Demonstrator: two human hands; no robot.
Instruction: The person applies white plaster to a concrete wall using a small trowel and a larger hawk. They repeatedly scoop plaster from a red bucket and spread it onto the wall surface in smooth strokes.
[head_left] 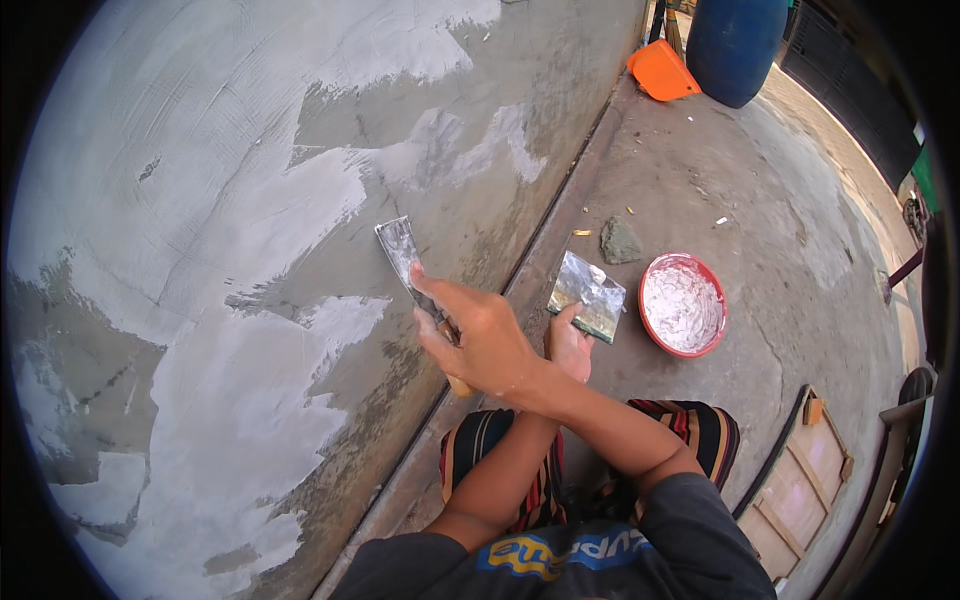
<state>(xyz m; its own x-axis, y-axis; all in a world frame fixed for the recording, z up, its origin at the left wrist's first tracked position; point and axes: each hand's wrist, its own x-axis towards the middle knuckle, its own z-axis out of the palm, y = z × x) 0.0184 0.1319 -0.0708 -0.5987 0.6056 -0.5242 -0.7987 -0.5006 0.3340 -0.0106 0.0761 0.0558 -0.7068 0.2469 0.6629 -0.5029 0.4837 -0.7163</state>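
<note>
My arms cross in the head view. My right hand (470,340) is closed on a putty knife (400,250) with a wooden handle, its smeared blade pointing up-left toward a grey wall (250,270) patched with pale putty; whether the blade touches the wall I cannot tell. My left hand (569,345), partly behind the right arm, grips a flat square plate (588,298) with putty on it. A red bowl (682,305) of white putty sits on the concrete floor to the right of the plate.
A grey stone (620,242) lies beside the bowl. An orange dustpan (660,75), broom and blue barrel (735,45) stand by the wall's far end. A framed board (790,490) lies at lower right. A dark gate (840,95) is beyond. My knees in striped cloth are below.
</note>
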